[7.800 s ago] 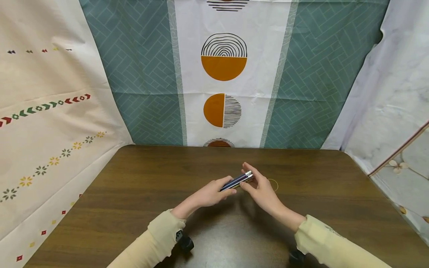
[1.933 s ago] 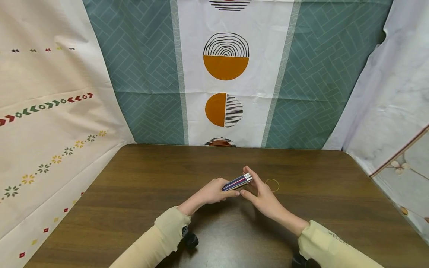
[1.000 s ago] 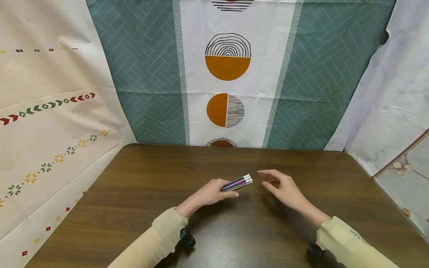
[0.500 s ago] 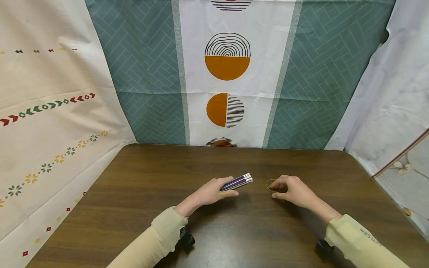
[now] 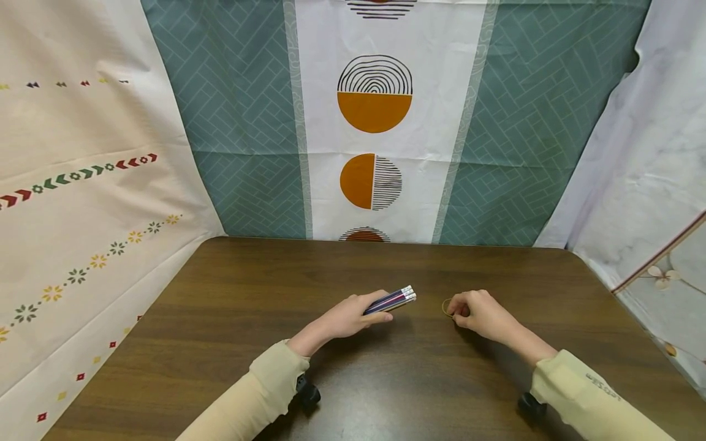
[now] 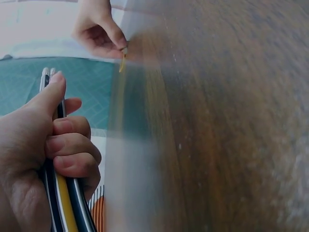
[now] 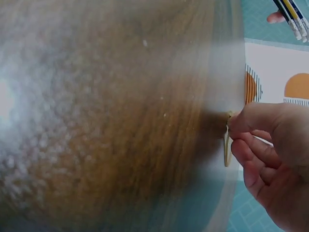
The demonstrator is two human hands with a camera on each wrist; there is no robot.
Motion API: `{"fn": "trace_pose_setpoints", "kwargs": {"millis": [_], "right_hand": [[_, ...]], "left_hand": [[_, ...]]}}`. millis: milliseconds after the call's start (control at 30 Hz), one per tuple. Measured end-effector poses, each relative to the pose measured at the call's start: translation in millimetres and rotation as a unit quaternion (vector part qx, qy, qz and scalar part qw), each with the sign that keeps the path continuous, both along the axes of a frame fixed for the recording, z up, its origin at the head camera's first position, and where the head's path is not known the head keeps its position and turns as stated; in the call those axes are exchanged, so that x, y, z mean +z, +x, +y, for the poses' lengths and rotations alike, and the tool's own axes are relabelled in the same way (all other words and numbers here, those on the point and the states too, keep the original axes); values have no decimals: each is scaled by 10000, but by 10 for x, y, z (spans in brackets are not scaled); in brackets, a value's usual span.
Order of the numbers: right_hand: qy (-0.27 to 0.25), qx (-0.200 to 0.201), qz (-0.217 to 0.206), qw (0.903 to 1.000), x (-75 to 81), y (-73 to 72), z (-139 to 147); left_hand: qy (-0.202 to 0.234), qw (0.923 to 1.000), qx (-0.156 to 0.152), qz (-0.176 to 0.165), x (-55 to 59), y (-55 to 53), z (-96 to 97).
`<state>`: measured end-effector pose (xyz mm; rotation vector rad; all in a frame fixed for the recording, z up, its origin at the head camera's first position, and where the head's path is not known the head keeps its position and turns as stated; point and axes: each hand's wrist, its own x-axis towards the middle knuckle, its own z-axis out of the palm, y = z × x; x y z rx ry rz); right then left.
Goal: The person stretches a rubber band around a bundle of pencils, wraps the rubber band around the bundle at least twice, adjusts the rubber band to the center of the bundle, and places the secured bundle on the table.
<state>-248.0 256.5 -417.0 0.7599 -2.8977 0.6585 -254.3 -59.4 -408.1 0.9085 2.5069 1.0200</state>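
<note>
My left hand (image 5: 349, 315) grips a bundle of pencils (image 5: 393, 300) above the table, their white ends pointing up and to the right. In the left wrist view, its fingers curl round the striped pencils (image 6: 63, 198), one of them yellow. To the right, my right hand (image 5: 485, 315) pinches a thin yellow rubber band (image 5: 445, 307) between thumb and forefinger, at the tabletop. The right wrist view shows the band (image 7: 226, 150) hanging from the fingertips of the right hand (image 7: 270, 154). Part of the band is hidden behind the fingers.
The brown wooden table (image 5: 248, 361) has a glossy surface. A green and white patterned cloth (image 5: 242, 122) hangs behind its far edge. Pale cloths hang at the left (image 5: 72, 202) and right sides.
My right hand has left the pencil ends, moved right and down to the rubber band, and its thumb and forefinger have closed on it. The left hand keeps the pencils almost still.
</note>
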Motion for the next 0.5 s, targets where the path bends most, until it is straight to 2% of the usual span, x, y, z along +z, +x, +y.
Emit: {"fn": "trace_pose_setpoints", "kwargs": {"millis": [333,433,500], "right_hand": [[-111,176,100,9997,13,-16,-53],[-313,210,-11,9993,15,-27,-85],[-406,240,-231,9986,11,-34,-97]], "left_hand": [[2,9999,-96,82,-12,-15,27],[-4,9999,-106,105,-1,-21,38],[-17,9999,-100,109,7,-23,46]]}}
